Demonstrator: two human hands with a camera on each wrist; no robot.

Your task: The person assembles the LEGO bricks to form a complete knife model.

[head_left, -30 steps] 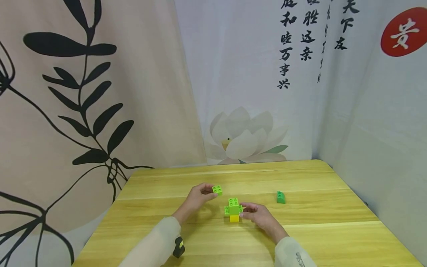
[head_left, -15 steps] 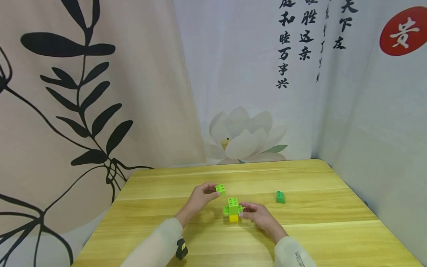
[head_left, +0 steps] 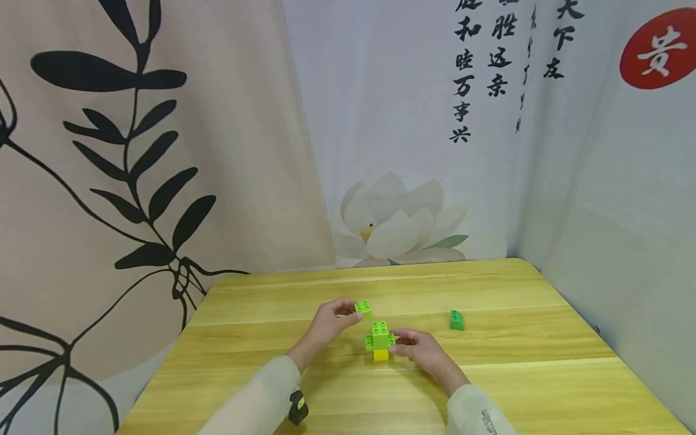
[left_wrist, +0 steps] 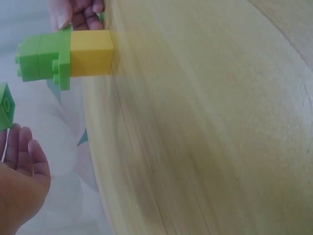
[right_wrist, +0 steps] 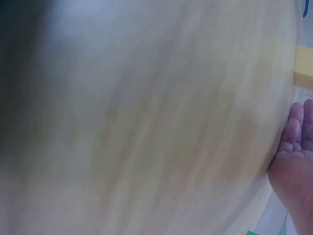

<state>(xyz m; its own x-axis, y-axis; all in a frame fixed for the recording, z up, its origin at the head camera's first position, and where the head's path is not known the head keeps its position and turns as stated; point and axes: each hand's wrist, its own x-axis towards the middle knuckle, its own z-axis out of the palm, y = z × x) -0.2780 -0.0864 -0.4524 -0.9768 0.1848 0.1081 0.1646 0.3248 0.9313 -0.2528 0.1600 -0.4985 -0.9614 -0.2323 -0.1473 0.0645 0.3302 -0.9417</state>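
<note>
My left hand (head_left: 326, 323) pinches a lime-green toy building brick (head_left: 363, 309) between thumb and fingers, held up just left of and behind a small brick stack (head_left: 380, 335). That stack stands upright, with a yellow brick (left_wrist: 92, 53) at the bottom, a wider green plate (left_wrist: 64, 58) over it and green bricks (left_wrist: 39, 58) on top. At the plate's right end, my right hand (head_left: 424, 350) grips it with thumb and fingertips. The right wrist view catches only part of the right hand (right_wrist: 296, 161) and the yellow brick's edge.
A darker green sloped brick (head_left: 457, 320) lies on the wooden table (head_left: 544, 386) to the right, beyond the right hand. A black device (head_left: 298, 408) is at the left sleeve. Printed curtains (head_left: 402, 121) hang behind the table and along its right side.
My left hand has shifted a little to the right with the lime-green brick, closer to the stack. The right hand stays at the plate, and the stack has not moved.
</note>
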